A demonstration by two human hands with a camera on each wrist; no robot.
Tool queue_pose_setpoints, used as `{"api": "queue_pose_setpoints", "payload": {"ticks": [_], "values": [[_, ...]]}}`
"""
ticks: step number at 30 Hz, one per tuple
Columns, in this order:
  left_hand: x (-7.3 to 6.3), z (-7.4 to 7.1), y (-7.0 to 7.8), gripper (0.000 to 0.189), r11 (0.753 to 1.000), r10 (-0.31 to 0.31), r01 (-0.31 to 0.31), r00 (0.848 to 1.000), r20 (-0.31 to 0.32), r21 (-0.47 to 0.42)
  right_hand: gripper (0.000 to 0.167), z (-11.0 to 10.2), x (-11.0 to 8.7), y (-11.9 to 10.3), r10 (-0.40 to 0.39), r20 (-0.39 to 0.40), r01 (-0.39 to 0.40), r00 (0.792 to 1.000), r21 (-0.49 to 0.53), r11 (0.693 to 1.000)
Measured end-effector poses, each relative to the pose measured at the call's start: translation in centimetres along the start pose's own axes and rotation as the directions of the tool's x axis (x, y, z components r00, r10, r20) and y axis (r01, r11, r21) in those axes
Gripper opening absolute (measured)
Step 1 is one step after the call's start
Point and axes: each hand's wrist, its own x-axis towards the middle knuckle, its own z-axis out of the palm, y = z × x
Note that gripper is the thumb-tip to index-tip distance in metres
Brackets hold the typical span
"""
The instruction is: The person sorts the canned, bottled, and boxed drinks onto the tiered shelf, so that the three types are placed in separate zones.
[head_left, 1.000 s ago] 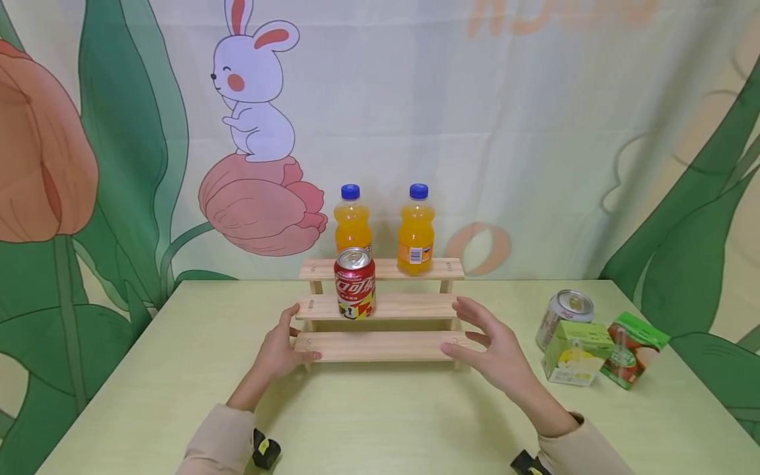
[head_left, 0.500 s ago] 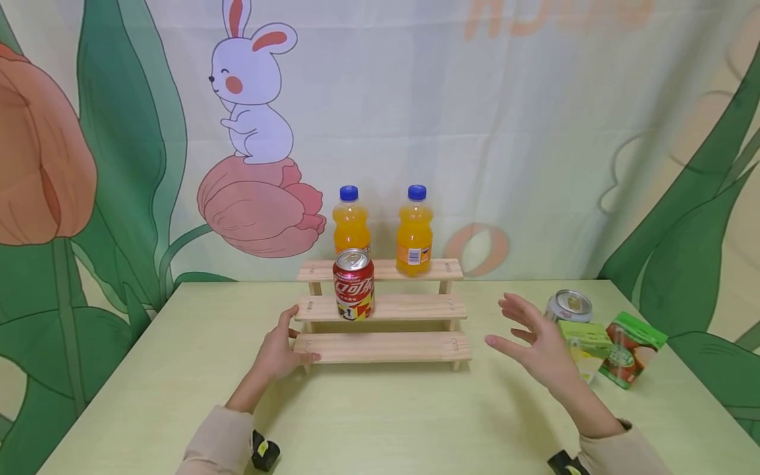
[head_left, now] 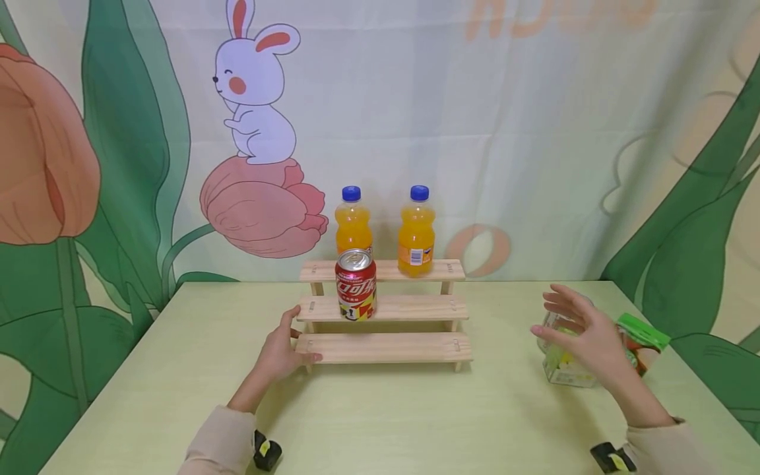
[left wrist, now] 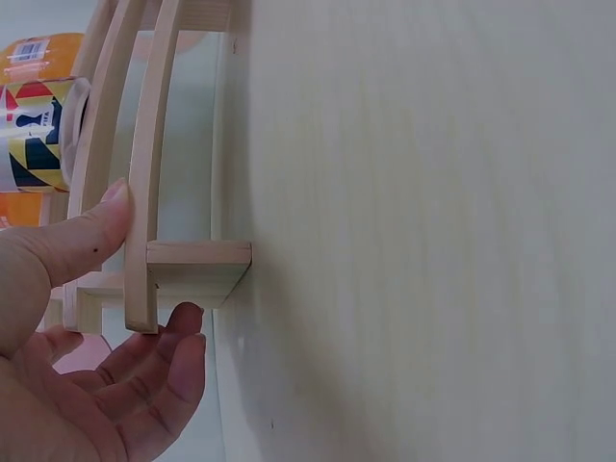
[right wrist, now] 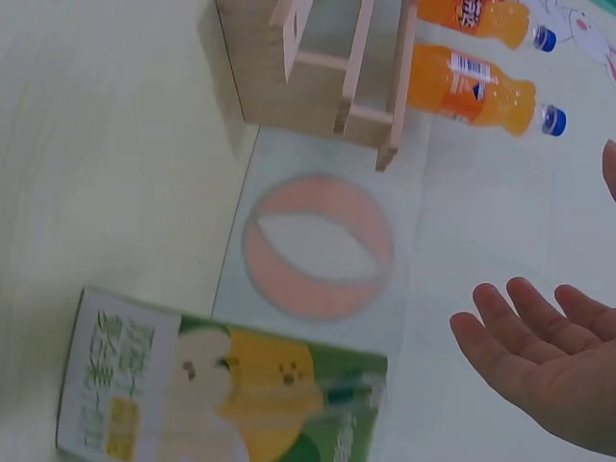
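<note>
A three-tier wooden rack (head_left: pixel 410 348) stands on the table. My left hand (head_left: pixel 278 353) holds its left end, the thumb over the lowest board and the fingers curled at the end of it. A red cola can (head_left: pixel 356 291) stands on the middle tier. On the top tier stand two orange-drink bottles with blue caps, one left (head_left: pixel 353 223) and one right (head_left: pixel 417 234). My right hand (head_left: pixel 596 343), fingers spread and holding nothing, hovers over a green drink carton (head_left: pixel 567 373). It partly hides a silver can (head_left: pixel 543 338) and a red-and-green carton (head_left: pixel 648 336).
The pale table (head_left: pixel 380 422) runs up to a printed curtain (head_left: pixel 534 132) behind the rack. The can and cartons at the right stand close together. In the right wrist view, the pear-printed carton (right wrist: pixel 231 385) lies below the open palm.
My right hand has moved from the rack's right end rightward to above the cartons and silver can. The left hand stays at the rack's left end, and the rack and drinks keep their places.
</note>
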Motion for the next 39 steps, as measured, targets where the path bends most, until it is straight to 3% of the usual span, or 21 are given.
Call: {"api": "queue_pose_setpoints", "payload": {"ticks": [18, 24, 31, 39], "values": [[0.0, 0.1, -0.2, 0.096, 1.0, -0.009, 0.009, 1.0, -0.006, -0.017, 0.072, -4.6, 1.8, 4.2, 0.046, 0.043, -0.036, 0.998, -0.195, 0.98], [0.1, 0.1, -0.2, 0.097, 1.0, -0.015, 0.014, 1.0, -0.011, -0.013, 0.075, -5.2, 2.7, 5.3, 0.088, 0.081, -0.074, 0.993, -0.164, 0.984], [0.1, 0.2, -0.1, 0.096, 1.0, -0.007, 0.007, 1.0, -0.013, -0.013, 0.081, -5.2, 3.7, 7.2, 0.183, 0.151, -0.166, 0.971, -0.119, 0.979], [0.0, 0.1, -0.1, 0.097, 1.0, -0.011, 0.011, 1.0, -0.011, -0.02, 0.085, -4.6, 4.8, 8.2, 0.227, 0.198, -0.213, 0.954, -0.09, 0.973]]}}
